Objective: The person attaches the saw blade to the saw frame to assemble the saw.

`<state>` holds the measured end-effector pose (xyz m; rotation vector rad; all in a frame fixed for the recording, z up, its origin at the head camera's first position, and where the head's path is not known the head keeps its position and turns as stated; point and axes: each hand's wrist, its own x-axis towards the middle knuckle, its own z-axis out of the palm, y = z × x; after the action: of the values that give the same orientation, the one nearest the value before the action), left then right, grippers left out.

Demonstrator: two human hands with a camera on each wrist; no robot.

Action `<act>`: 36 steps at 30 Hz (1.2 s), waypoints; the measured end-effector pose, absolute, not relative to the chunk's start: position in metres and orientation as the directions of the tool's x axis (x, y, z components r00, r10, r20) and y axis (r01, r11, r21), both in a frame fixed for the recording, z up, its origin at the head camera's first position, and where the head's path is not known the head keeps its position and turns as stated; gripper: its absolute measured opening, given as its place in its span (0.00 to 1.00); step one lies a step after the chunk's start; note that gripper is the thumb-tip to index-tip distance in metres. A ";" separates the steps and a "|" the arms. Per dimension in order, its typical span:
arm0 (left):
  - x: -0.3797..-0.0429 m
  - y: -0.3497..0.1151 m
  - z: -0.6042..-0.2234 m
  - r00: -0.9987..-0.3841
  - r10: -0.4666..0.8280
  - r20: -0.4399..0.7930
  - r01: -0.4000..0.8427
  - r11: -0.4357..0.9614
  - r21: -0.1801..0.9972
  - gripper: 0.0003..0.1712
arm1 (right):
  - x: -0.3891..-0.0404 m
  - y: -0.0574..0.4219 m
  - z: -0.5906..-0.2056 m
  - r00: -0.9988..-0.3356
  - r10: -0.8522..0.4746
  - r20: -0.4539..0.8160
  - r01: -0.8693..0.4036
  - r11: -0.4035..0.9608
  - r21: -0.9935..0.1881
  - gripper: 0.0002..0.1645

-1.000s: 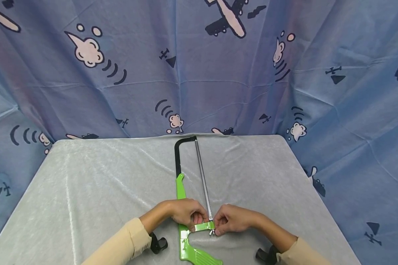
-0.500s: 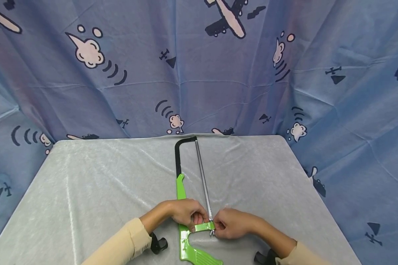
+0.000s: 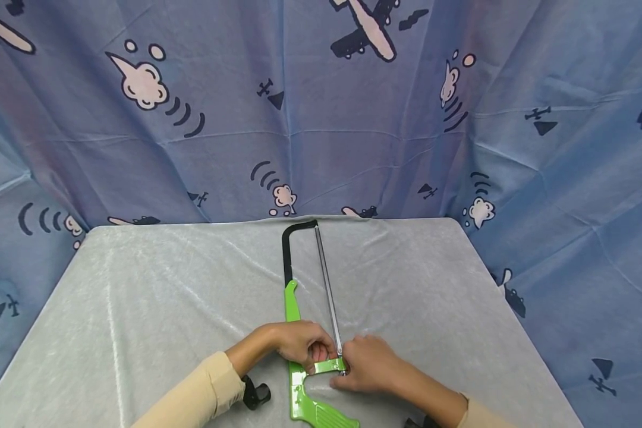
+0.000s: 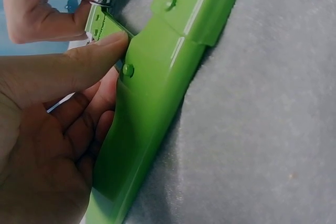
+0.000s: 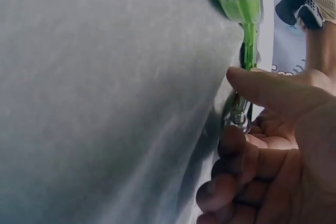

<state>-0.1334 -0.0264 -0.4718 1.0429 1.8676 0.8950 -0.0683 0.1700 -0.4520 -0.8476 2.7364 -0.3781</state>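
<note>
A hacksaw [image 3: 292,303] with a black front frame, bright green body and handle lies on the cloth-covered table in the head view. Its blade [image 3: 326,279] runs along the right side. My left hand [image 3: 302,343] pinches the green crosspiece [image 3: 326,366] that reaches from the body to the blade's near end; the left wrist view shows the thumb pressed on it. At that end, my right hand [image 3: 371,364] has its thumb and curled forefinger around a small metal wing nut [image 5: 238,117]. Part of the nut is hidden by the fingers.
Grey plush cloth [image 3: 166,309] covers the table. A blue printed curtain [image 3: 353,148] hangs behind it and at both sides. A black wrist camera [image 3: 255,394] sits under the left sleeve.
My right hand has turned at the wing nut: its thumb moved left and nearer, its knuckles rolled over, and its wrist dropped closer. The left hand and the hacksaw have stayed put.
</note>
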 end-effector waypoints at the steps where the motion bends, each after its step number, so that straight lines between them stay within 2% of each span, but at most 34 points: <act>1: -0.133 -0.026 -0.472 -0.342 0.891 -0.299 0.326 0.411 0.852 0.23 | -0.068 0.169 -0.452 -0.803 -0.573 -0.162 -0.508 0.801 -0.317 0.32; 8: -0.133 -0.026 -0.472 -0.341 0.893 -0.293 0.362 0.412 0.836 0.23 | -0.069 0.170 -0.453 -0.797 -0.576 -0.181 -0.486 0.790 -0.373 0.30; 15: -0.133 -0.027 -0.473 -0.341 0.893 -0.294 0.362 0.414 0.836 0.23 | -0.070 0.177 -0.455 -0.771 -0.586 -0.249 -0.404 0.752 -0.521 0.29; 23: -0.133 -0.027 -0.473 -0.343 0.892 -0.293 0.374 0.416 0.829 0.23 | -0.076 0.189 -0.457 -0.676 -0.670 -0.307 -0.256 0.604 -0.755 0.31; 30: -0.133 -0.027 -0.471 -0.339 0.896 -0.286 0.380 0.409 0.829 0.22 | -0.083 0.197 -0.463 -0.598 -0.755 -0.270 -0.228 0.483 -0.845 0.27; 36: -0.133 -0.027 -0.471 -0.348 0.892 -0.288 0.374 0.414 0.830 0.22 | -0.087 0.201 -0.466 -0.535 -0.794 -0.289 -0.135 0.418 -0.898 0.20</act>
<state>-0.1328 -0.0266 -0.4710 1.0780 1.9077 0.8617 -0.0869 0.2013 -0.4657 -0.7876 1.9375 -1.1368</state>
